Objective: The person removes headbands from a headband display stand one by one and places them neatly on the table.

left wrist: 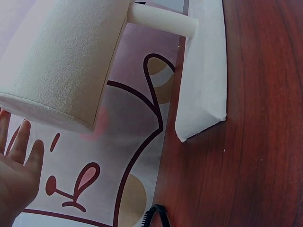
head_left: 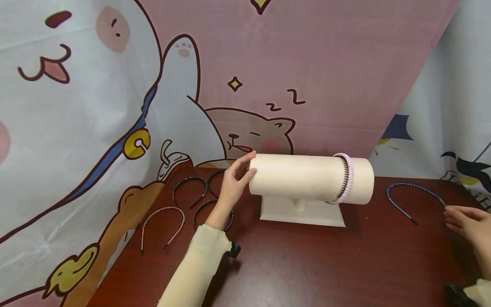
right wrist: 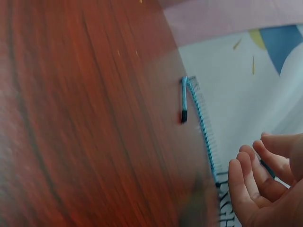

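A cream cylindrical headband stand (head_left: 295,177) rests on the table, with a pink headband (head_left: 348,179) around its right part. My left hand (head_left: 232,187) is at the left end of the cylinder, fingertips and thumb right at its rim. In the left wrist view, the fingers of that hand (left wrist: 21,163) extend toward the end face of the cylinder (left wrist: 61,61). At the far right, my right hand (head_left: 469,224) pinches one end of a blue headband (head_left: 416,185). The right wrist view shows this headband (right wrist: 203,125) running away from the fingers (right wrist: 244,189).
On the left of the brown table (head_left: 307,264) lie a pink beaded headband (head_left: 165,209) and several dark headbands, one of them (head_left: 189,178) near the back. A cartoon-printed cloth (head_left: 326,76) hangs behind the table.
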Tool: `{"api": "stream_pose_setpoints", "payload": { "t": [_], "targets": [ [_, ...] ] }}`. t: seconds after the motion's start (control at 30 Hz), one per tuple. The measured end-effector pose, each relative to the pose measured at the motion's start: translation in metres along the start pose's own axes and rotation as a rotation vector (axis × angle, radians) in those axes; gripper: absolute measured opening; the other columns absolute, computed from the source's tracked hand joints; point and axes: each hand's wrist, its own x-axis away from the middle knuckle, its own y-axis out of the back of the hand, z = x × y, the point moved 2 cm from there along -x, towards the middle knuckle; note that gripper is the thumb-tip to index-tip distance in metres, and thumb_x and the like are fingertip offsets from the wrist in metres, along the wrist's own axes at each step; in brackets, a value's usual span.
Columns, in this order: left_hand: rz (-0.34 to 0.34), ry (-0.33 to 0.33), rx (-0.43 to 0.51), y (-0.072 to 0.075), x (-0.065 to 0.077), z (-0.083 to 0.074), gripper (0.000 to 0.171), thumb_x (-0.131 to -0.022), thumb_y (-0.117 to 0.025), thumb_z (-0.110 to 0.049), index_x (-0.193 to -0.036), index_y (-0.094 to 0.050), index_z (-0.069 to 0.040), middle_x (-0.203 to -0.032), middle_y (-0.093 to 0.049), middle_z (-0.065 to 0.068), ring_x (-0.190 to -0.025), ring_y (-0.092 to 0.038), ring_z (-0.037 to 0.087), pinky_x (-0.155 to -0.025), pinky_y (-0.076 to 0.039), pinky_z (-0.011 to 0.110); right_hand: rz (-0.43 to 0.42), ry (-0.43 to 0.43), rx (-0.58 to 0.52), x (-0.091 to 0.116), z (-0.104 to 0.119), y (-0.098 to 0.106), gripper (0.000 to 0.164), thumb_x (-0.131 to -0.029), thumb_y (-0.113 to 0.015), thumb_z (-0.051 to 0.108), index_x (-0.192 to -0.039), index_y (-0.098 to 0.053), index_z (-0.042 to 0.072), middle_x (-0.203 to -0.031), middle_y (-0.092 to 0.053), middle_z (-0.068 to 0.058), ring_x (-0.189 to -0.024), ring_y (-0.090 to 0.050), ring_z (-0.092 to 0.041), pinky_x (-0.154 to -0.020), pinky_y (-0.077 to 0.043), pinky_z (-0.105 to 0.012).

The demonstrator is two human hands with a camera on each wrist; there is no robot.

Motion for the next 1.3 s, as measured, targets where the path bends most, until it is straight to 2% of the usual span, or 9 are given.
{"api": "stream_pose_setpoints", "payload": {
  "t": [0.13, 0.2, 0.33, 0.43, 0.6, 0.77, 0.83, 1.0, 1.3],
  "targets": [
    [0.000, -0.002, 0.002, 0.000, 0.000, 0.000, 0.037, -0.097, -0.063, -0.006, -0.133, -0.061, -0.007, -0.145, -0.057, 0.007, -0.135, -0.054, 0.021, -0.114, -0.039, 0.055, 0.013, 0.016, 0.006, 0.020, 0.021, -0.016, 0.034, -0.099, -0.059, 0.013, -0.075, -0.063, 0.036, -0.064, -0.062, 0.029, -0.054, -0.060, 0.010, -0.046, -0.049, -0.010],
    [-0.001, -0.001, 0.004, 0.000, 0.000, 0.000, 0.037, -0.097, -0.063, -0.005, -0.133, -0.061, -0.006, -0.145, -0.057, 0.008, -0.135, -0.054, 0.022, -0.114, -0.039, 0.055, -0.001, -0.012, 0.069, 0.032, 0.034, -0.025, 0.032, -0.099, -0.060, 0.017, -0.076, -0.060, 0.038, -0.063, -0.059, 0.031, -0.052, -0.059, 0.010, -0.046, -0.049, -0.010],
    [-0.005, 0.009, 0.011, -0.001, 0.000, -0.001, 0.037, -0.096, -0.063, -0.003, -0.133, -0.061, -0.004, -0.145, -0.057, 0.009, -0.135, -0.054, 0.023, -0.114, -0.040, 0.054, 0.006, -0.027, 0.115, 0.049, 0.050, -0.039, 0.026, -0.100, -0.061, 0.021, -0.080, -0.059, 0.037, -0.064, -0.059, 0.033, -0.054, -0.060, 0.011, -0.048, -0.050, -0.011],
    [-0.006, 0.018, 0.017, -0.001, 0.000, -0.001, 0.038, -0.096, -0.063, -0.002, -0.134, -0.060, -0.003, -0.146, -0.056, 0.010, -0.136, -0.053, 0.025, -0.114, -0.040, 0.053, 0.042, -0.002, 0.064, 0.057, 0.058, -0.046, 0.027, -0.099, -0.061, 0.015, -0.079, -0.064, 0.034, -0.066, -0.063, 0.030, -0.056, -0.063, 0.009, -0.049, -0.052, -0.012],
    [-0.006, 0.015, 0.024, -0.001, 0.001, -0.001, 0.039, -0.095, -0.062, 0.001, -0.135, -0.059, 0.001, -0.147, -0.054, 0.014, -0.137, -0.051, 0.031, -0.115, -0.039, 0.052, 0.098, 0.004, -0.002, 0.071, 0.069, -0.058, 0.021, -0.095, -0.067, 0.017, -0.080, -0.070, 0.031, -0.068, -0.069, 0.023, -0.058, -0.068, 0.004, -0.050, -0.055, -0.016],
    [-0.010, 0.019, 0.005, -0.001, 0.001, -0.002, 0.037, -0.096, -0.063, -0.004, -0.133, -0.061, -0.003, -0.146, -0.057, 0.009, -0.136, -0.053, 0.024, -0.115, -0.042, 0.046, 0.157, 0.017, -0.064, 0.084, 0.079, -0.068, 0.010, -0.093, -0.070, 0.019, -0.087, -0.073, 0.027, -0.073, -0.073, 0.019, -0.062, -0.071, 0.001, -0.053, -0.057, -0.018],
    [-0.010, 0.022, -0.006, 0.000, 0.001, -0.002, 0.037, -0.097, -0.063, -0.006, -0.133, -0.061, -0.006, -0.145, -0.058, 0.007, -0.135, -0.053, 0.021, -0.114, -0.043, 0.044, 0.174, 0.029, -0.068, 0.089, 0.084, -0.072, 0.009, -0.093, -0.070, 0.018, -0.089, -0.074, 0.026, -0.075, -0.073, 0.018, -0.064, -0.071, 0.001, -0.054, -0.057, -0.018],
    [-0.008, 0.025, -0.013, 0.000, 0.001, -0.002, 0.037, -0.096, -0.063, -0.005, -0.134, -0.061, -0.006, -0.146, -0.057, 0.005, -0.135, -0.054, 0.018, -0.114, -0.043, 0.042, 0.203, 0.057, 0.020, 0.100, 0.094, -0.082, 0.011, -0.094, -0.069, 0.018, -0.092, -0.073, 0.028, -0.079, -0.072, 0.022, -0.067, -0.070, 0.004, -0.055, -0.056, -0.016],
    [-0.005, 0.032, -0.007, -0.001, 0.001, -0.002, 0.037, -0.097, -0.063, -0.006, -0.134, -0.061, -0.006, -0.146, -0.057, 0.005, -0.135, -0.054, 0.019, -0.114, -0.043, 0.042, 0.288, 0.075, -0.078, 0.115, 0.101, -0.094, 0.010, -0.094, -0.068, 0.013, -0.098, -0.076, 0.019, -0.084, -0.076, 0.017, -0.071, -0.072, 0.000, -0.058, -0.058, -0.018]
  ]
}}
